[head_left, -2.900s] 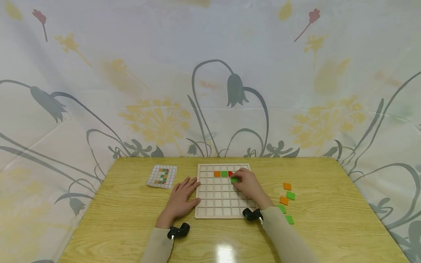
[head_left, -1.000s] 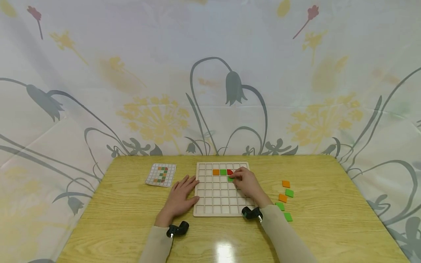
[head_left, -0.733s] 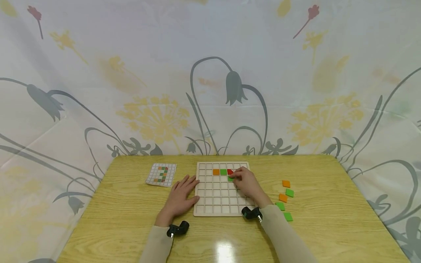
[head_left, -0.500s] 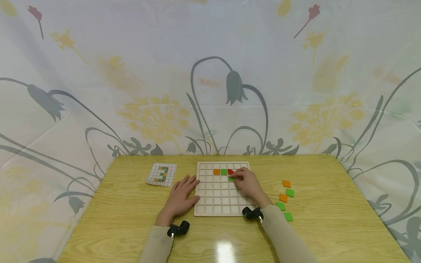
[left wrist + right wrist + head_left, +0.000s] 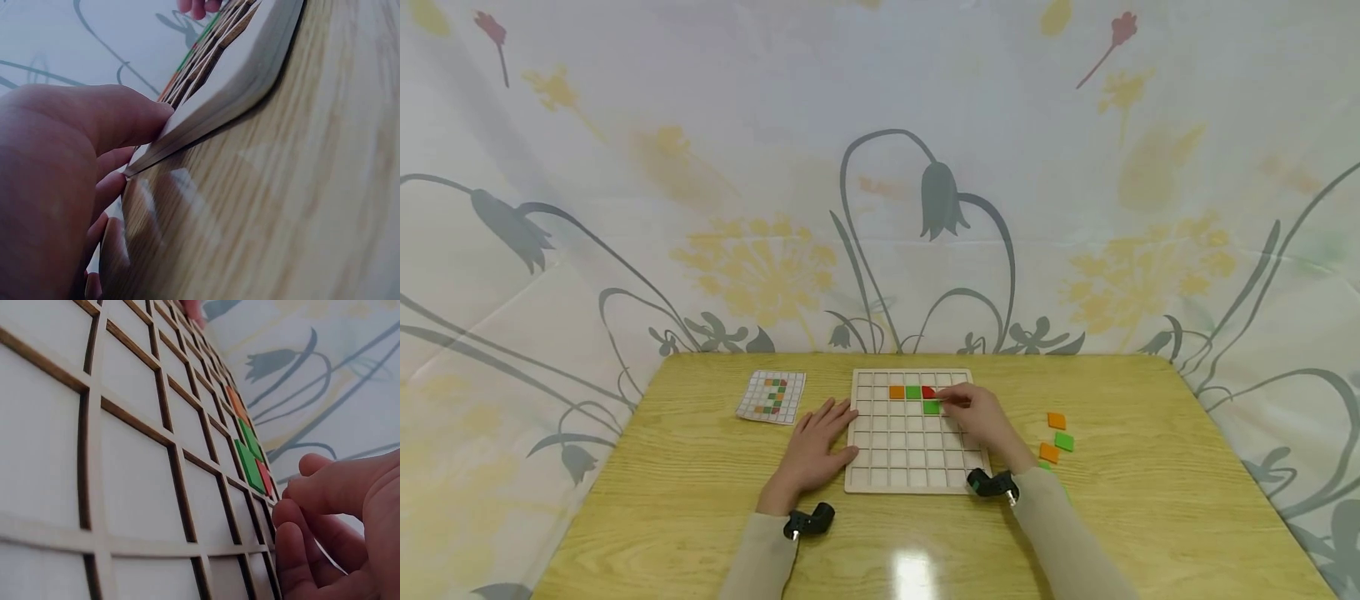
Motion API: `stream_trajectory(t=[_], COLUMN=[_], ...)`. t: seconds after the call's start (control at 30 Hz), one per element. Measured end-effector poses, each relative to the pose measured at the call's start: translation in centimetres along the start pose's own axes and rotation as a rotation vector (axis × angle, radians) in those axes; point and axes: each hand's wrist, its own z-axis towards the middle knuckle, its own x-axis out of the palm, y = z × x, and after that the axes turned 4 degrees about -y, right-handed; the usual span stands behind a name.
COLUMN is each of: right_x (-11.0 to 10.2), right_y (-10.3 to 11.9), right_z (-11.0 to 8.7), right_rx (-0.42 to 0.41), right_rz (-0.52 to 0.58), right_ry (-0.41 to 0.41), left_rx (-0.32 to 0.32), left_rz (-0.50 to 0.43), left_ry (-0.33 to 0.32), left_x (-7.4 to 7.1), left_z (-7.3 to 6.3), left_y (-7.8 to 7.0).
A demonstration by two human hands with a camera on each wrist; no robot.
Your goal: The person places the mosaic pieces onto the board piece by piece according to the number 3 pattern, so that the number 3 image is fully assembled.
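A wooden grid board (image 5: 882, 457) lies on the table. In one of its rows sit an orange square tile (image 5: 897, 392), a green square tile (image 5: 913, 392) and a red quarter-round tile (image 5: 928, 392). A second green tile (image 5: 931, 407) lies in the cell below the red one. My right hand (image 5: 983, 421) hovers at the board's right part, fingertips loosely bent beside the red tile; in the right wrist view, no tile shows between thumb and fingers (image 5: 303, 487). My left hand (image 5: 812, 454) touches the board's left edge with thumb (image 5: 134, 115) and fingers extended.
A paper pattern card (image 5: 772, 397) with a coloured grid lies left of the board. Right of it are loose tiles: an orange one (image 5: 1056, 421), a green one (image 5: 1063, 442), another orange one (image 5: 1048, 452), and green ones partly hidden by the right sleeve (image 5: 1067, 533).
My right hand has let go of the second green tile, which now shows fully in its cell, and has shifted slightly right. The left hand has stayed at the board's edge.
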Motion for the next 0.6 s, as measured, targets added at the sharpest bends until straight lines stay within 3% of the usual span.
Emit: stream_trajectory(t=[0.3, 0.6], right_x=[-1.9, -4.4], right_y=[-0.1, -1.6], right_z=[-1.0, -2.3], right_rx=[-0.022, -0.044], right_rz=[-0.021, -0.081], right_ry=[-0.027, -0.101], left_rx=[0.009, -0.003], left_rz=[-0.013, -0.006], left_ry=[-0.012, 0.005], left_x=[-0.1, -0.1], left_z=[-0.1, -0.1], left_y=[0.0, -0.1])
